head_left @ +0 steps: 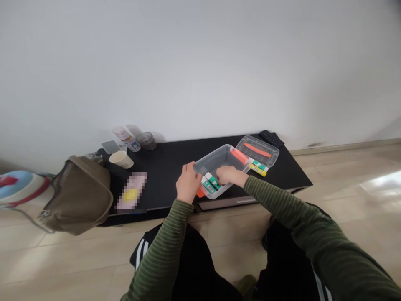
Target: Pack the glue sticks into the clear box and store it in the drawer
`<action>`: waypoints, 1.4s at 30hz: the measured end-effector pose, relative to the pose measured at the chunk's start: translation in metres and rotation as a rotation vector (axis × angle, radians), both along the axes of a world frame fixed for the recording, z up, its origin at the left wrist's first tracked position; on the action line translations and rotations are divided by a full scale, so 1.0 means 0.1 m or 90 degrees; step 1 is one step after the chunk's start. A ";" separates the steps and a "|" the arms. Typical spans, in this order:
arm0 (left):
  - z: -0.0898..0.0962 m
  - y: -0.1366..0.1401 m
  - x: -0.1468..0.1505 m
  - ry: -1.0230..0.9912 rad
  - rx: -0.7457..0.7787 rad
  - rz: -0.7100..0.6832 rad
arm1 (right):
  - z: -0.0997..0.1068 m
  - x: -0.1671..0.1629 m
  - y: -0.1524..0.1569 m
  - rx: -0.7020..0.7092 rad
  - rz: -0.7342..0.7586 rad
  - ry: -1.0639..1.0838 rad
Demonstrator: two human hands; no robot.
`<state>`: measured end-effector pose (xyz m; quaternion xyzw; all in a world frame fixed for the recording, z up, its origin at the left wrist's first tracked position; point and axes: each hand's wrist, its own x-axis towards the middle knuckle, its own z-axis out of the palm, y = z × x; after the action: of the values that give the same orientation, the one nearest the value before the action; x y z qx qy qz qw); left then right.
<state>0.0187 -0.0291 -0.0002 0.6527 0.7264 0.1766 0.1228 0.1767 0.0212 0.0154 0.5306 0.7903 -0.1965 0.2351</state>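
A clear plastic box (pixel 203 161) with orange latches sits on the black table. My left hand (pixel 188 182) is closed over its left rim. My right hand (pixel 230 174) reaches inside, its curled fingers beside the green-and-white small cartons (pixel 213 180) lying at the near end; what its fingertips hold, if anything, is hidden. Right of the box lies its clear lid (pixel 258 150) with an orange strip on it. Between lid and box are another green-and-white carton (pixel 259 164) and a yellow tube-like item (pixel 258 169).
A black keypad-like object (pixel 272 138) lies at the table's (pixel 166 167) far right corner. On the left stand a paper cup (pixel 121 159), a white bottle (pixel 127 139), a glass bowl (pixel 146 141) and a brown bag (pixel 78 194). A blurred-out pink item (pixel 131 191) lies nearby.
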 end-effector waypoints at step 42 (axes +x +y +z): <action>0.03 0.02 0.00 0.007 0.003 -0.002 | -0.98 2.10 -0.08 0.296 -0.375 0.116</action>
<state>0.0191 -0.0267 0.0025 0.6552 0.7255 0.1747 0.1175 0.3866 0.0134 -0.0823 0.7545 0.6451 -0.1171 -0.0291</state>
